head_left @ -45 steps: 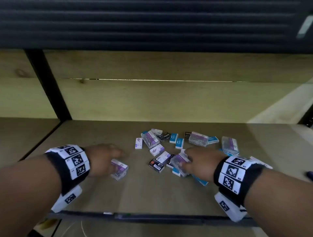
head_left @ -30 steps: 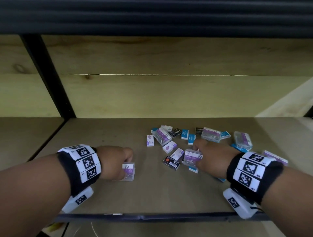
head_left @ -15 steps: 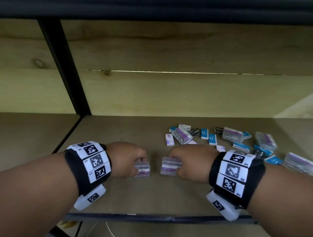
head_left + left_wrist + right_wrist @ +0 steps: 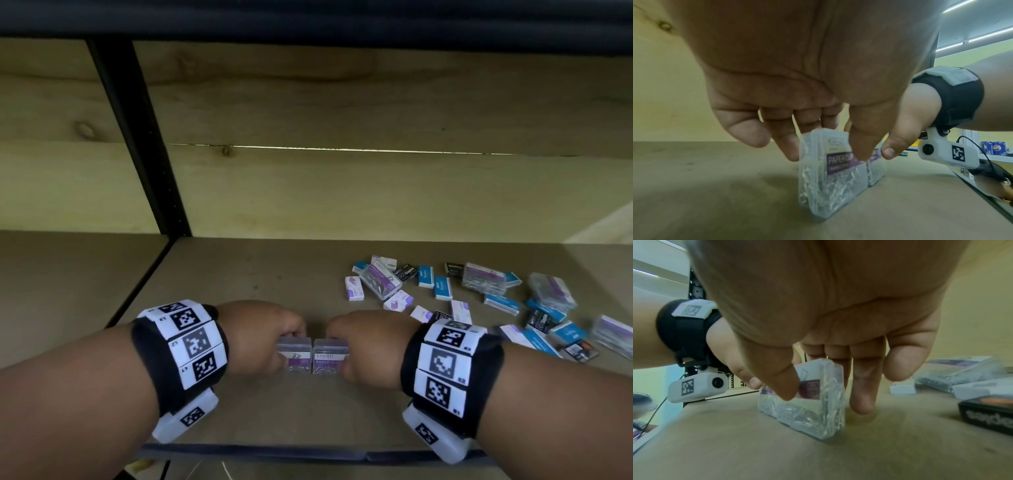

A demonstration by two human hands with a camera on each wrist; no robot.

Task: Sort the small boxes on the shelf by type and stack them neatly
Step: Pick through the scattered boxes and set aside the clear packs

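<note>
Two clear plastic paper-clip boxes with purple labels stand on edge side by side near the shelf's front. My left hand [image 4: 270,337] pinches the left box [image 4: 295,356] between thumb and fingers; the left wrist view shows that left box [image 4: 835,172] upright on the board. My right hand [image 4: 363,342] pinches the right box [image 4: 329,358], also seen as the right box [image 4: 813,400] in the right wrist view. The two boxes touch or nearly touch. A scattered pile of small boxes [image 4: 445,287], purple-white, blue, black and clear, lies to the right.
The wooden shelf board [image 4: 239,274] has a black metal front edge [image 4: 308,452] and a black upright post [image 4: 137,137] at the back left. A wooden back panel closes the rear. A black staples box [image 4: 988,415] lies close to my right hand.
Both hands have brought their paper-clip boxes together at the shelf's front; the gap between the boxes has closed. The view has shifted left, so the pile now sits further right.
</note>
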